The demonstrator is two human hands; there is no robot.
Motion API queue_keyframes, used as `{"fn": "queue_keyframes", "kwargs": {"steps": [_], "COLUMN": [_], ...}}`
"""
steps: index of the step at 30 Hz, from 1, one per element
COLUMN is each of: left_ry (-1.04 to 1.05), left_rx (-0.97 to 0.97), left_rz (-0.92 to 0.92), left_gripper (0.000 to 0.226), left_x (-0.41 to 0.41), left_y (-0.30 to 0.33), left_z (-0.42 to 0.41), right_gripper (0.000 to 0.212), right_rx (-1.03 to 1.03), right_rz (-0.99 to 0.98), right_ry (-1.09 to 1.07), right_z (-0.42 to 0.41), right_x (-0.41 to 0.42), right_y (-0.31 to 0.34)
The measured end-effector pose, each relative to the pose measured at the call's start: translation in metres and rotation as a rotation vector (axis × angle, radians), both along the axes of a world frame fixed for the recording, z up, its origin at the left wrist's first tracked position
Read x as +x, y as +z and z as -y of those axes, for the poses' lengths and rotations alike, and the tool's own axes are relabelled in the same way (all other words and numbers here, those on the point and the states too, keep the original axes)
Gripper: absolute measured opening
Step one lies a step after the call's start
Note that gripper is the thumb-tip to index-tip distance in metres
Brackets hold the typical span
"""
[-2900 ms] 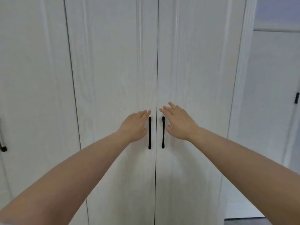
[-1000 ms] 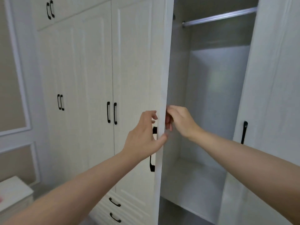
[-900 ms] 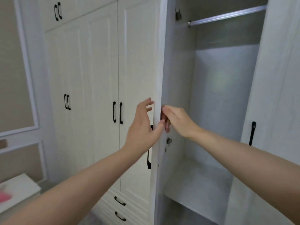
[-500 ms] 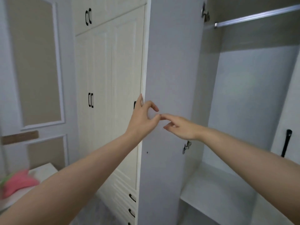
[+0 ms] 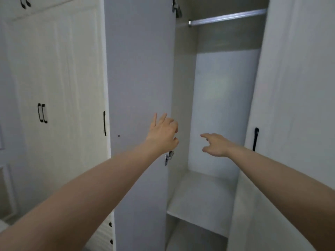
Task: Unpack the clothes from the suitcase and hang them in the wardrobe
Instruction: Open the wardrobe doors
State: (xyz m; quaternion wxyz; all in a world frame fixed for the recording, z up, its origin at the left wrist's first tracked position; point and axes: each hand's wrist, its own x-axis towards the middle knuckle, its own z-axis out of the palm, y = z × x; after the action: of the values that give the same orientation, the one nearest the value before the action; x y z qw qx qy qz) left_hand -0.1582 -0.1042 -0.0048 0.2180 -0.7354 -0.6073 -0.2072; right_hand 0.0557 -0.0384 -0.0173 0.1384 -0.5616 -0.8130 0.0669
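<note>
Swung wider than half a second ago, the left door (image 5: 139,87) of the wardrobe (image 5: 224,113) now shows its plain inner face to the camera, and the two hands have parted. Fingers spread and holding nothing, the left hand (image 5: 163,134) hangs at the door's hinge edge, just above a metal hinge (image 5: 169,157), while the right hand (image 5: 214,144) reaches into the open compartment with loose, straight fingers (empty too). A silver hanging rail (image 5: 226,16) crosses the top, a white shelf (image 5: 203,198) lies below, and the right door (image 5: 290,105) with its black handle (image 5: 255,139) stands open alongside.
</note>
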Motion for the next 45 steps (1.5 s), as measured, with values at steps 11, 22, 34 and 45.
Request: {"fn": "queue_keyframes", "kwargs": {"steps": [11, 22, 34, 45], "left_ry": [-0.267, -0.347, -0.316, -0.532], "left_rx": [-0.177, -0.371, -0.525, -0.596], "left_rz": [0.494, 0.869, 1.0, 1.036], "left_gripper": [0.038, 0.027, 0.021, 0.022], "left_x": [0.154, 0.181, 0.135, 0.178], "left_y": [-0.013, -0.028, -0.059, -0.053], "left_z": [-0.072, -0.089, -0.052, -0.007], "right_gripper": [0.062, 0.064, 0.043, 0.041], "right_rx": [0.028, -0.004, 0.174, 0.333], "right_rz": [-0.439, -0.51, -0.636, -0.899], "right_ry": [-0.425, -0.413, -0.462, -0.636], "right_z": [-0.001, -0.025, -0.007, 0.123], "right_x": [0.145, 0.14, 0.136, 0.146], "right_y": [-0.022, -0.026, -0.055, -0.079]}}
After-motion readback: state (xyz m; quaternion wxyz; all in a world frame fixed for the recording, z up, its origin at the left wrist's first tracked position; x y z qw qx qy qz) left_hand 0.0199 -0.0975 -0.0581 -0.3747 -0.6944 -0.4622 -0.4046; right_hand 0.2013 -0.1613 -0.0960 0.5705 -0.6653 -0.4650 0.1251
